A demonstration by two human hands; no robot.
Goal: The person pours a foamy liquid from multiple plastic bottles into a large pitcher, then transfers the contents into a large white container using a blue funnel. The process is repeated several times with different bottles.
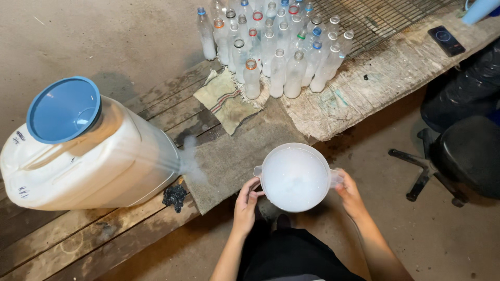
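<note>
1. My left hand [246,200] and right hand [350,193] both close around the clear jug [295,178] of white liquid, held near me.
2. I'd keep it level; it looks nearly full.
3. The white drum [88,153] lies left, the bottles [276,49] stand far.

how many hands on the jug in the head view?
2. The left hand grips the jug at its left rim beside the spout; the right hand holds the handle side on the right. No other hands are visible.
</note>
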